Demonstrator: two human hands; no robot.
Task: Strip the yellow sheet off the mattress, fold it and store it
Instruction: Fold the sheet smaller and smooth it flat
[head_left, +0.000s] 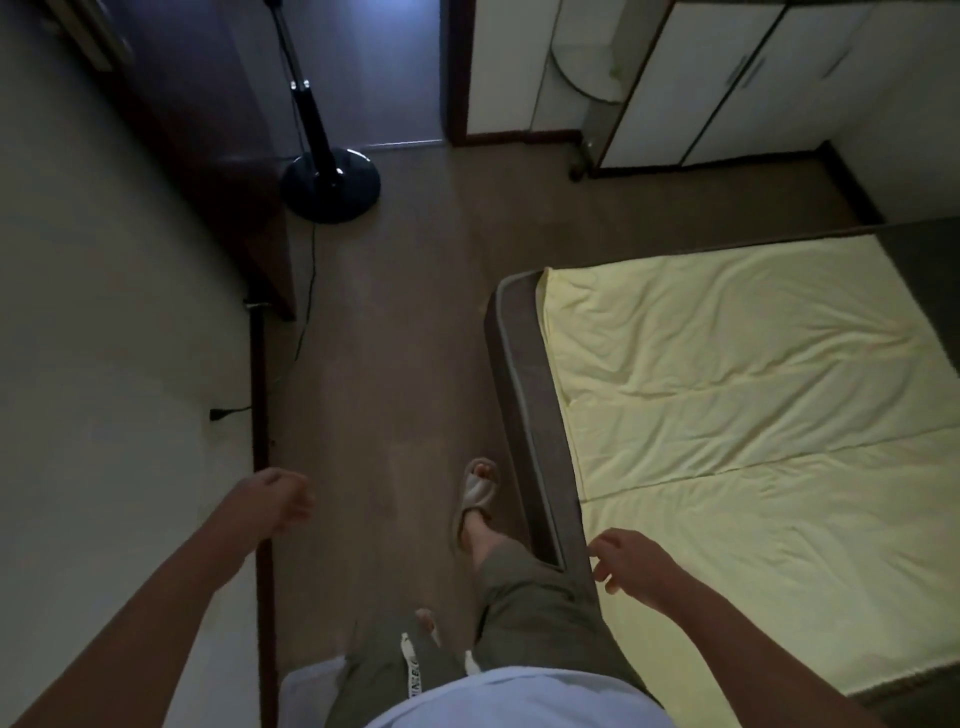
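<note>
At the bottom edge a pale blue shirt hem (519, 701) hangs over olive-green trousers (524, 597), and a white drawstring end (413, 670) printed with black capital letters dangles between the legs; the letters are too small and cut off to read as a word. The right hand (631, 564) hangs palm down over the near edge of the grey-brown mattress (524, 395), its fingers (602, 545) relaxed and spread apart, gripping nothing; whether they touch the cloth cannot be told. The left hand (278, 499) is out over the dark skirting at the wall, blurred, fingers loosely curled and holding nothing. Between the hands a foot in a beige slide sandal (475, 499) stands on the brown wood-look floor (395, 312), just beside the mattress. The pale yellow creased sheet (753, 415) lies spread flat on top of the mattress, covering most of it, with a strip of bare mattress showing along the left side and at the rounded far corner. On the left wall a black plug (218, 414) sits in a socket, and a thin black cable (309, 291) runs along the floor to the round glossy black base of a standing fan (331, 184). Beside the fan stands a dark brown wooden cupboard (197, 130). At the far right a white cupboard with dark-edged doors (727, 78) stands with doors closed, so its contents are hidden.
</note>
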